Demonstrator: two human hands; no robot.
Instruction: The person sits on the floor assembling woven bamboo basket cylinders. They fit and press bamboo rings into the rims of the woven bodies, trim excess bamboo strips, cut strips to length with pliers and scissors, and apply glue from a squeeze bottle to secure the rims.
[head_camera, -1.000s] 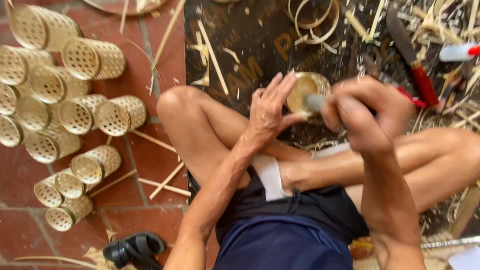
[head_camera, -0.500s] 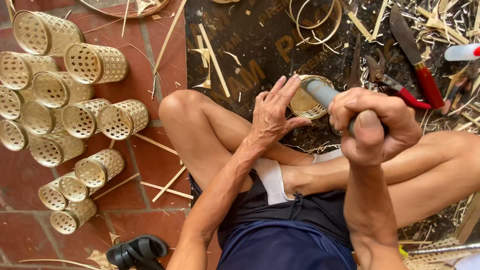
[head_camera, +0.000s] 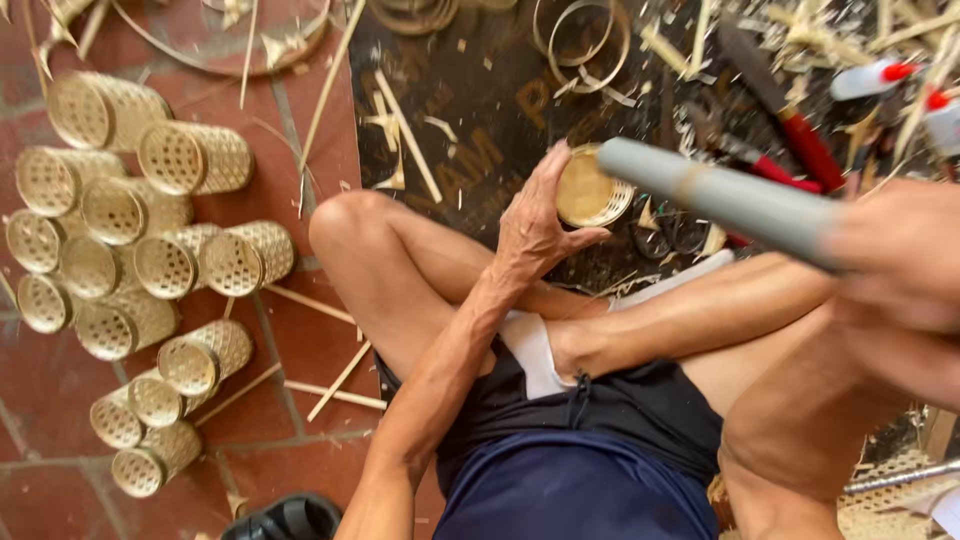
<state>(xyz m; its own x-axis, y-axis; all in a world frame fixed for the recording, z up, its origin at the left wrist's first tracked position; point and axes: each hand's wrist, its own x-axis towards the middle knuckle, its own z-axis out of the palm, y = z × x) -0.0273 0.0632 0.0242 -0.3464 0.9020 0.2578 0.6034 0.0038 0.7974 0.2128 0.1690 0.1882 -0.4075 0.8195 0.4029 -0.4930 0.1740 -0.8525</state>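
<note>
The right hand (head_camera: 900, 290) has swung up and toward the camera, so it now fills the right edge of the view, large and blurred. Half a second earlier it sat lower, with the grey rod (head_camera: 720, 195) resting its tip against the small woven bamboo cup (head_camera: 592, 190); now the rod's tip hangs above and just right of the cup's rim, apart from it. The right fingers are clamped round the rod's near end. Judged from that, a blow or press on the cup has ended and the rod is lifted clear of it.

The left hand (head_camera: 535, 225) is where it was: its fingers are wrapped round the cup's left side, thumb pointing right under it, steadying the cup just beyond the crossed legs, on the dark mat (head_camera: 470, 130). The cup lies tilted, with its open mouth toward the camera.

Nothing else has shifted. About 14 finished woven cylinders (head_camera: 190, 260) lie piled on the red tiled floor (head_camera: 310, 350) to the left. A red-handled knife (head_camera: 790, 115), bamboo hoops (head_camera: 590, 40) and splinters lie scattered on the mat.
</note>
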